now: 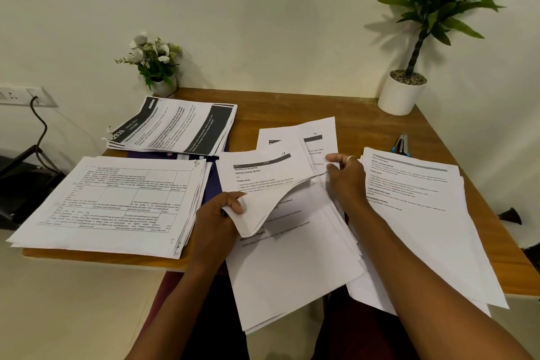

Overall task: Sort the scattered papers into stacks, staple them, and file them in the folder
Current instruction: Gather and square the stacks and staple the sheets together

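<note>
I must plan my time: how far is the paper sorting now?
Done: three stacks look sorted, the table-sheet stack at left, the dark-banner stack behind it, the right stack. In hand: the left hand and right hand hold one sheet above the middle pile. Left: that pile, then stapling; the stapler lies untouched, the folder sits under stacks.

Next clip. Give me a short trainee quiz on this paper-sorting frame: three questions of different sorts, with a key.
1. True or false: the stapler lies left of the stack of table-printed pages.
2. Which handwritten number tops the lifted sheet that the left hand and right hand pinch? A) 58 B) 12 C) 93
3. Short answer: which hand wears a ring?
Key: 1 false, it lies far to the right; 2 A; 3 the right hand.
</note>
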Tool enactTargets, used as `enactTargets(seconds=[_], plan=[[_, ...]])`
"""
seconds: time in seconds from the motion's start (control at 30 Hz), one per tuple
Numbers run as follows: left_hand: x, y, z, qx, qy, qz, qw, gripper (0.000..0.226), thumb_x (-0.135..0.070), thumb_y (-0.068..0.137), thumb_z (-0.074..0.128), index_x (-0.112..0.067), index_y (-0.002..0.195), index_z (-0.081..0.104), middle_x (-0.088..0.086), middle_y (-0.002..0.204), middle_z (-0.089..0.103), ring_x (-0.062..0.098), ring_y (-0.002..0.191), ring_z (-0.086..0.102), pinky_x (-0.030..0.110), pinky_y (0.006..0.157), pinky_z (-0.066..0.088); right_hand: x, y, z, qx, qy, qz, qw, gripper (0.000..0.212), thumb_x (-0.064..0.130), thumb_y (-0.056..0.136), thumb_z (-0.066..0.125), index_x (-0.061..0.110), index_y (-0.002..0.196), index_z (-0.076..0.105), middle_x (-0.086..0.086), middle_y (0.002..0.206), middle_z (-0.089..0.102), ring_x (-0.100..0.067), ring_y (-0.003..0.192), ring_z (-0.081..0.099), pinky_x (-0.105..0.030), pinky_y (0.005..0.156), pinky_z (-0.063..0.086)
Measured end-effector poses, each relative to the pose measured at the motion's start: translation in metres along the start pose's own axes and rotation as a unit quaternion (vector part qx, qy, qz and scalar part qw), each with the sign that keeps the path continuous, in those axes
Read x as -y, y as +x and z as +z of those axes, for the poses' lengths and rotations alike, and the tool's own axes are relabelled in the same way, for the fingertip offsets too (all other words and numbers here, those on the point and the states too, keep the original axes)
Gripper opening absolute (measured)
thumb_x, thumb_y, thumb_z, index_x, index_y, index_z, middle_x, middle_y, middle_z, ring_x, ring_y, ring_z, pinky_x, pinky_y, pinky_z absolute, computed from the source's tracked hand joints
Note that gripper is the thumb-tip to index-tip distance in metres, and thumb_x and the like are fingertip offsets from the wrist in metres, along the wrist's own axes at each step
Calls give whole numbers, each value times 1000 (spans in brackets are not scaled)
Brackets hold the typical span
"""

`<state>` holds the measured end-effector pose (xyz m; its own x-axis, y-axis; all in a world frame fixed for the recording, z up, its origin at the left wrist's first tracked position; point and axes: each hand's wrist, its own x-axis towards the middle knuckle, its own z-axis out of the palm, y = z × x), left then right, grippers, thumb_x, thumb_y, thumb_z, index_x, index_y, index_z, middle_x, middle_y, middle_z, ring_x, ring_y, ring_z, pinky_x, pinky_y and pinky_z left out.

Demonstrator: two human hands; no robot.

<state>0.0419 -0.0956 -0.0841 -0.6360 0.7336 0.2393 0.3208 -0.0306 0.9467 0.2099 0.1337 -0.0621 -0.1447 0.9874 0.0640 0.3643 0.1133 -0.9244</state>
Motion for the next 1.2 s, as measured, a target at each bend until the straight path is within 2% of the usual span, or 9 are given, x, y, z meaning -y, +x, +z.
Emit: enactTargets(seconds=[0.2, 0.27, 0.4, 0.5, 0.6, 0.77, 0.83, 0.97, 1.2], plan=[[-7, 3, 2, -44, 64, -26, 997, 23, 4, 98, 54, -17, 95, 64, -4, 101, 68, 14, 92, 66, 11, 66, 50, -2, -5, 2, -25, -8, -26, 999, 16, 12, 99, 61, 21, 110, 68, 4, 113, 69, -8, 67, 61, -7, 52, 44], [-9, 3, 3, -45, 76, -32, 996, 20, -2, 101, 53, -19, 99, 64, -5, 103, 67, 13, 92, 66, 10, 65, 49, -2, -8, 3, -34, -5, -42, 999, 13, 13, 100, 61, 20, 107, 69, 3, 115, 71, -8, 77, 64, -8, 62, 50], [-11, 3, 4, -51, 96, -86, 990, 22, -20, 103, 57, -26, 124, 54, -11, 106, 61, 9, 89, 64, 13, 60, 47, -1, -14, 4, -30, -4, -74, 997, 16, 13, 101, 58, 20, 98, 72, 5, 105, 72, -9, 93, 65, -34, 95, 57], [-11, 4, 4, -80, 86, -103, 988, 42, -26, 100, 63, -27, 136, 42, -10, 116, 55, 9, 90, 61, 15, 63, 46, 0, -14, 4, -9, 3, -102, 995, 12, 14, 98, 64, 23, 96, 72, 9, 105, 68, -6, 94, 63, -37, 101, 55], [-10, 4, 4, -95, 83, -109, 986, 47, -27, 99, 64, -24, 139, 39, -7, 121, 53, 10, 92, 60, 20, 68, 50, -2, -11, 7, -24, -30, -147, 988, 13, 24, 89, 74, 22, 102, 76, 4, 133, 60, -14, 120, 54, -26, 108, 39], [-12, 4, 4, -105, 92, -104, 985, 49, -28, 100, 63, -24, 141, 37, -7, 126, 52, 12, 101, 58, 33, 83, 55, 9, -17, 10, 0, -88, -240, 967, 29, 43, 94, 58, 26, 107, 78, 12, 137, 60, -10, 132, 46, -42, 113, 27], [-13, 4, 5, -106, 95, -100, 985, 51, -26, 100, 63, -21, 143, 37, -4, 130, 53, 14, 109, 57, 39, 90, 56, 19, -23, 11, 71, -48, -206, 975, 33, 42, 96, 54, 23, 113, 75, 12, 128, 65, -12, 124, 55, -43, 111, 40], [-13, 4, 4, -106, 104, -88, 985, 67, -28, 98, 65, -28, 154, 28, 0, 150, 47, 23, 129, 54, 48, 104, 49, 29, -36, 9, 136, 48, -110, 983, 28, 30, 103, 58, 7, 111, 73, -1, 115, 73, -14, 101, 66, -9, 79, 47], [-14, 3, 4, -88, 137, -73, 984, 83, -35, 99, 62, -36, 161, 7, -5, 165, 25, 26, 147, 36, 56, 115, 36, 26, -45, 10, 136, 100, -36, 985, 21, 26, 101, 61, 17, 116, 73, 12, 105, 73, -7, 101, 67, -20, 82, 53]])
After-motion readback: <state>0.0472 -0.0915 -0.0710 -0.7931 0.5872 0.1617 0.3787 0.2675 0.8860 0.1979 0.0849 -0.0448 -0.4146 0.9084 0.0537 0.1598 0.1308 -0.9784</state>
